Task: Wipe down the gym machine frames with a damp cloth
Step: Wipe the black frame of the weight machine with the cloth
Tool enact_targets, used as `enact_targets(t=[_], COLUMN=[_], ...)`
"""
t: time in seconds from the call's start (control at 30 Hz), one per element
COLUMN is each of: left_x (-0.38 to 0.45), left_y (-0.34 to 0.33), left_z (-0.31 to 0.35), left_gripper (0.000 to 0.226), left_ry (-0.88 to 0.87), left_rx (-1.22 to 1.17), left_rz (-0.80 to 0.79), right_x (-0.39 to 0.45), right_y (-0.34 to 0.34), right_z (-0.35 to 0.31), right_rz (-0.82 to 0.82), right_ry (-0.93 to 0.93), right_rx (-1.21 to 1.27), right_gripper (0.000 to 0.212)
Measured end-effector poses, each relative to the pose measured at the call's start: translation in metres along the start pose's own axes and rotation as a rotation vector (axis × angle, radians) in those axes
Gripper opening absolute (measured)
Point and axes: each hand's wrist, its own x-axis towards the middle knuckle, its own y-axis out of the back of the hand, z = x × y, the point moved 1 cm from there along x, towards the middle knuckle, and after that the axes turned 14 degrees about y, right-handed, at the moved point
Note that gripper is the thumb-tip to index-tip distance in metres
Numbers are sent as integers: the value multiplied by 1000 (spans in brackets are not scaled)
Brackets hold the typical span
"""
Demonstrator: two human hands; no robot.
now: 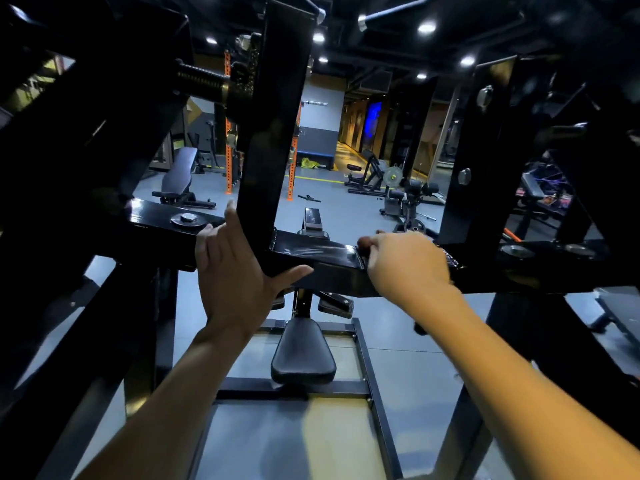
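Nearest the lens, two bare forearms, reaching up and forward into a black steel machine frame [145,237]. Below and between them, the machine's padded seat [303,351] on its floor rails.

Progress, as a judgement: partway at most. Wet, streaky sheen on the top face of the horizontal crossbar [311,249] between the two hands, so that stretch looks freshly wiped. No such sheen readable on the upright post [273,116], the left beam with its bolt [188,220], or the right-hand column [485,150]; too dark to say whether done or not. Plenty of frame likely left, plus other machines out on the gym floor.

Left hand [235,271]: flat and relaxed against the base of the upright post, fingers [211,247] straight and together on the post's left side, thumb spread wide across the corner below the joint. Holding nothing; bracing, apparently.

Right hand [408,261]: bunched on top of the crossbar, fingers curled down tight, knuckles toward the camera. Presumably closed round the damp cloth [450,260], of which only a dark scrap seems to show at the hand's right edge; hard to confirm. Hand pressed on the bar at the end of the wet streak.
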Motion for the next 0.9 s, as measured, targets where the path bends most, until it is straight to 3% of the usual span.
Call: enact_targets(t=[0.17, 0.33, 0.47, 0.67, 0.8, 0.9], left_x=[0, -2, -1, -3, -3, -3], left_y=[0, -2, 1, 1, 1, 1], left_z=[0, 0, 1, 1, 0, 2], left_gripper=[135, 135, 136, 136, 138, 137], left_ry=[-12, -8, -5, -4, 1, 5], left_rx=[11, 15, 50, 40, 68, 52], left_rz=[15, 29, 36, 53, 34, 32], right_x=[-23, 2, -8, -1, 1, -19], right_y=[5, 5, -2, 4, -3, 6], right_z=[-17, 8, -29, 4, -29, -6], right_rz=[76, -24, 22, -38, 51, -4], right_ry=[199, 17, 176, 81, 224, 259], right_rx=[106, 60, 248, 128, 297, 219], right_gripper=[37, 34, 39, 37, 38, 38])
